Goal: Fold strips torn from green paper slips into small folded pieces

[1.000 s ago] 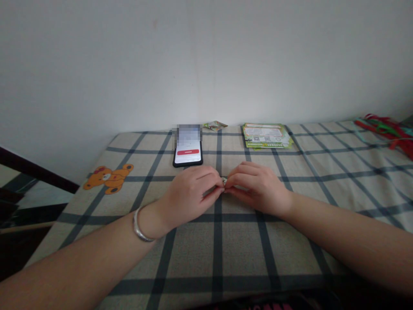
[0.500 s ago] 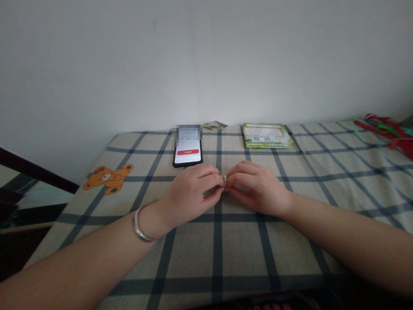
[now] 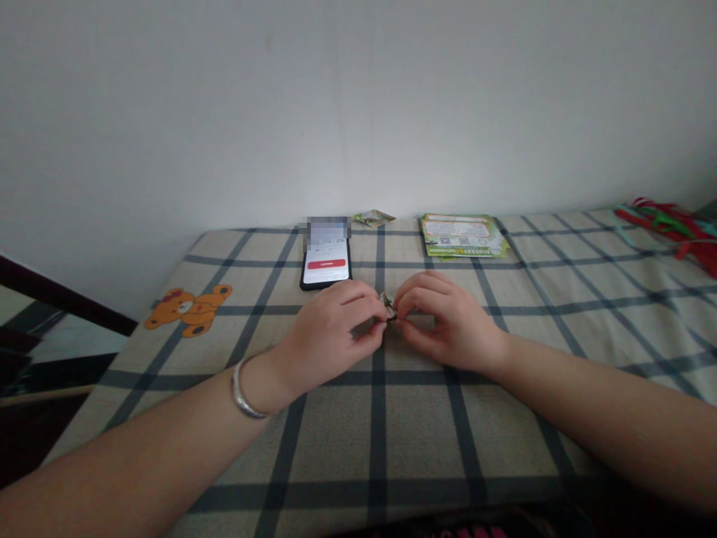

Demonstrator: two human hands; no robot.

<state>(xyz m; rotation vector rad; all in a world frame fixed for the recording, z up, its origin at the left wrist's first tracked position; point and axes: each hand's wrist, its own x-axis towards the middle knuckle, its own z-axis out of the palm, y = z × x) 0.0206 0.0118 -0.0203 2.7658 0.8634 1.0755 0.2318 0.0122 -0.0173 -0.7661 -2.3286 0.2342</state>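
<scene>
Between my two hands is a small crumpled whitish-and-dark piece (image 3: 388,305), perhaps paper or wrapper; its kind is too small to make out. My left hand (image 3: 339,323), with a silver bangle (image 3: 245,392) on the wrist, pinches it from the left with thumb and forefinger. From the right my right hand (image 3: 445,317) pinches its other side the same way. Both hands are low over the checked tablecloth (image 3: 336,441), and the fingers cover most of the piece. Just beyond my left hand lies a phone (image 3: 326,273) with a lit screen.
A small shiny packet (image 3: 374,218) lies near the wall behind the phone. Green-and-white printed cards (image 3: 464,235) are stacked to its right. An orange bear picture (image 3: 190,310) is at the left, and red and green fabric or cord (image 3: 677,232) at the far right.
My fingertips have drawn slightly apart, the right hand shifting a little to the right. More of the small crumpled piece shows between them.
</scene>
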